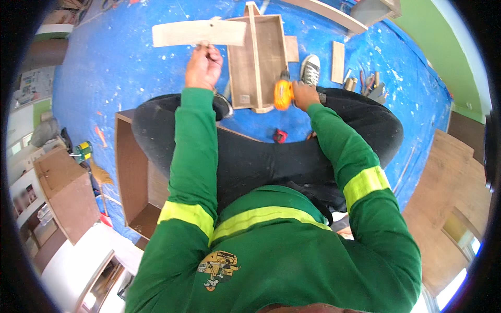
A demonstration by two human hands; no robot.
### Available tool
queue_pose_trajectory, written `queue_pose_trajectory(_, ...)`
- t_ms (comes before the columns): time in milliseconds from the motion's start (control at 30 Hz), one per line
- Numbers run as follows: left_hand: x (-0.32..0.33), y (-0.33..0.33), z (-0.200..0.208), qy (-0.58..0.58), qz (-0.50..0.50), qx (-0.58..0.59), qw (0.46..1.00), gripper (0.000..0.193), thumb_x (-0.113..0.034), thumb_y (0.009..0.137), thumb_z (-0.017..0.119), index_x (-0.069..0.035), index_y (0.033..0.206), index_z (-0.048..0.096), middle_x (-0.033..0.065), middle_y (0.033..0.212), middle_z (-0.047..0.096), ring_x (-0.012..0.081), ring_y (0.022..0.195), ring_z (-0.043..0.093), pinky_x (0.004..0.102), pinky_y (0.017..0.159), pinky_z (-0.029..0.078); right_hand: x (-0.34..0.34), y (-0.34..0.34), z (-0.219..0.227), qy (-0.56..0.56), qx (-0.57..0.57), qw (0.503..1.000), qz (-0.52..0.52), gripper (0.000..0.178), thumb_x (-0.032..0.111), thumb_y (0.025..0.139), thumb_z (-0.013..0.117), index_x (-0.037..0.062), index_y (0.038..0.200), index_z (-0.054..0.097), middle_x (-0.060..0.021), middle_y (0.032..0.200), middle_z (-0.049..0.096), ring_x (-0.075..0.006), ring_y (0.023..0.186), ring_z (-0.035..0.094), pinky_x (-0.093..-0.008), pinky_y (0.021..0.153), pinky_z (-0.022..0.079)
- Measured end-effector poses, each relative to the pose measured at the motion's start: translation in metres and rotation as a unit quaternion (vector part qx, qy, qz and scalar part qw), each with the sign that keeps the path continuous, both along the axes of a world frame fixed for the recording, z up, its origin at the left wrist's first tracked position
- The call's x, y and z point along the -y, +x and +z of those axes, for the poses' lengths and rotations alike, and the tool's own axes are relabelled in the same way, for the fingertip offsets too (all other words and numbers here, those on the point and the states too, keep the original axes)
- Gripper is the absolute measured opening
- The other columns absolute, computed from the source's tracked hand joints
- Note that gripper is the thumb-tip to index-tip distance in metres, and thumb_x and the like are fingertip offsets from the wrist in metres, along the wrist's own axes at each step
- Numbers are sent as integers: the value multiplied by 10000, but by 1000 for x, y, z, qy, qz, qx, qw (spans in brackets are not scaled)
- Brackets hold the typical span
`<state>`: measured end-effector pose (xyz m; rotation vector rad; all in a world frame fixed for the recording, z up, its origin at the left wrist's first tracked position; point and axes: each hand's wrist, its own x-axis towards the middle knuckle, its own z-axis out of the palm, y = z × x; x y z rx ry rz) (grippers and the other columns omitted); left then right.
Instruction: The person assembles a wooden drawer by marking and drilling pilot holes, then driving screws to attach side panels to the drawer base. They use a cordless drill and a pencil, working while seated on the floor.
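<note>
1 wood strip (199,34) in L hand (203,67), drill (283,95) in R hand (306,96)

Wooden tray (270,44): 1 pc., brown, rect., shallow, long axis running fwd.; paler narrow strip (255,57) lengthwise down the mid., dividing it in 2, proj. slightly past far end; small pale label (244,98) nr. close L corner. Board (180,34): 1 pc., light wood, long, flat, thin; small dark mark nr. far edge; held crosswise, pinched at near edge in L hand (204,68); R end overlaps tray's far L part in view, contact unclear. Power drill (283,95): 1 unit, orange-yellow body w/ dark front end; gripped in R hand (307,96), nose fwd.; pos. over/beside tray's R side, nr. close end, touching or not can't be told.
</note>
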<state>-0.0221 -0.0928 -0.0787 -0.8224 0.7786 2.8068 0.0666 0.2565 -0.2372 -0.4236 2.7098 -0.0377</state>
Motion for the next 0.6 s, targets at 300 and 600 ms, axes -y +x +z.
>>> queue_pose_trajectory(300,-37,62,26,-68,-25,-33,997,40,-80,1143,594,-96,1173,573,55,955,633,133,781,592,259,637,498,16,-4,-24,35,5,997,63,227,197,1021,653,90,1210,716,-156,1216,747,-307,1212,730,-552,994,569)
queue_pose_trajectory(600,-81,69,-43,-72,-30,-60,995,186,-127,1127,643,-112,1280,539,36,1016,634,116,829,612,262,704,536,100,-12,261,-433,-84,897,-24,339,264,983,811,26,1211,731,-198,876,744,-333,782,740,-445,740,583)
